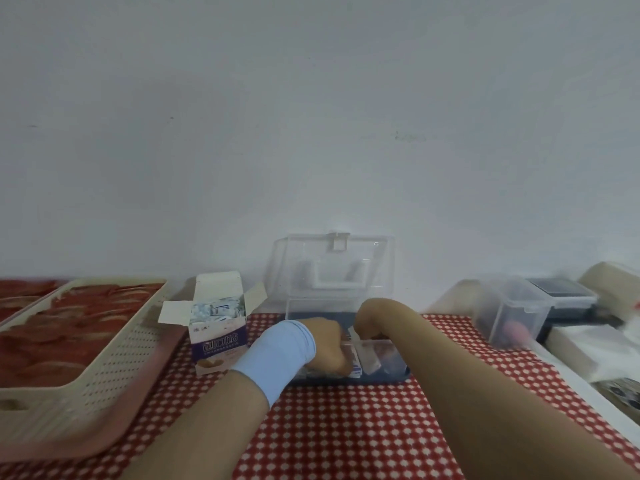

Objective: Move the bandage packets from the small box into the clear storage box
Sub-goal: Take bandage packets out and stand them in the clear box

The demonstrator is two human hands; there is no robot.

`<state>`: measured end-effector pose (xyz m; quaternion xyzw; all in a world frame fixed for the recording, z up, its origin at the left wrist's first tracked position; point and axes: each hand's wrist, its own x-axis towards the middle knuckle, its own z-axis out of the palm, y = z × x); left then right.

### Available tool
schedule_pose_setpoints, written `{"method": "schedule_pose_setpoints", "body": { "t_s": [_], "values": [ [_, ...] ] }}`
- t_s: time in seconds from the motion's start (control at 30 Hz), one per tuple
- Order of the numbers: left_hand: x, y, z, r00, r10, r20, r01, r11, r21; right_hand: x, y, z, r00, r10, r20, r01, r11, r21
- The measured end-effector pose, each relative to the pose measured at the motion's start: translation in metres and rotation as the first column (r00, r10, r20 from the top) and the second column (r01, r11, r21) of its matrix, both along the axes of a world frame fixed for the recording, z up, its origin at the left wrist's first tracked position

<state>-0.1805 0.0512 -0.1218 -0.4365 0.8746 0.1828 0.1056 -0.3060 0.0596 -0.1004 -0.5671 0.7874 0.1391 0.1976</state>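
The small cardboard box stands open on the red checked cloth, left of centre, with several white-and-blue bandage packets showing at its top. The clear storage box sits in the middle with its lid raised against the wall. My left hand, a light blue band on its wrist, reaches into the clear box and is closed on bandage packets near the front wall. My right hand bends down into the box behind them; its fingers are hidden.
A beige perforated basket on a pink tray lies at the left. To the right stand a small clear lidded container, a dark box and white items at the table's edge. A white wall rises directly behind.
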Motion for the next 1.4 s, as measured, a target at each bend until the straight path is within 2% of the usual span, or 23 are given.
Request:
{"method": "schedule_pose_setpoints", "body": {
  "t_s": [0.27, 0.47, 0.57, 0.67, 0.73, 0.8, 0.87, 0.93, 1.03, 1.1, 1.27, 1.4],
  "values": [
    [-0.001, -0.002, -0.004, 1.0, -0.004, -0.003, 0.004, 1.0, 0.003, 0.005, -0.003, 0.001, 0.988, 0.062, -0.14, -0.066, 0.998, -0.021],
    [-0.001, 0.001, -0.002, 1.0, -0.016, -0.007, 0.016, 1.0, -0.016, 0.003, -0.002, 0.002, 0.986, 0.048, -0.158, -0.057, 0.997, -0.051],
    [0.002, 0.004, 0.002, 0.999, -0.036, -0.026, 0.036, 0.999, -0.029, 0.003, 0.001, 0.01, 0.997, -0.002, -0.083, -0.006, 0.995, -0.103],
    [0.013, 0.002, 0.017, 0.994, -0.072, -0.079, 0.063, 0.993, -0.101, 0.003, 0.0, 0.023, 0.987, -0.12, 0.104, 0.138, 0.973, -0.188],
    [0.029, 0.001, 0.034, 0.984, -0.094, -0.152, 0.071, 0.985, -0.155, 0.007, -0.002, 0.032, 0.969, -0.139, 0.205, 0.189, 0.949, -0.252],
    [0.052, -0.002, 0.051, 0.953, -0.046, -0.301, -0.004, 0.987, -0.162, 0.015, -0.006, 0.04, 0.954, -0.07, 0.292, 0.176, 0.918, -0.355],
    [0.081, -0.005, 0.063, 0.883, 0.027, -0.468, -0.12, 0.978, -0.171, 0.029, -0.007, 0.047, 0.909, 0.063, 0.411, 0.161, 0.858, -0.488],
    [0.112, -0.011, 0.067, 0.811, 0.082, -0.58, -0.245, 0.947, -0.209, 0.05, -0.003, 0.052, 0.857, 0.225, 0.463, 0.114, 0.794, -0.598],
    [0.152, -0.024, 0.062, 0.748, 0.178, -0.639, -0.424, 0.869, -0.255, 0.086, 0.0, 0.052, 0.81, 0.443, 0.385, -0.054, 0.709, -0.703],
    [0.175, -0.032, 0.05, 0.734, 0.261, -0.627, -0.512, 0.82, -0.258, 0.107, -0.003, 0.048, 0.799, 0.513, 0.313, -0.146, 0.671, -0.727],
    [0.197, -0.041, 0.021, 0.769, 0.292, -0.568, -0.513, 0.813, -0.276, 0.143, -0.021, 0.031, 0.817, 0.557, 0.152, -0.293, 0.627, -0.722],
    [0.194, -0.047, 0.017, 0.79, 0.273, -0.548, -0.494, 0.813, -0.307, 0.16, -0.037, 0.018, 0.85, 0.522, -0.064, -0.427, 0.613, -0.665]
  ]
}}
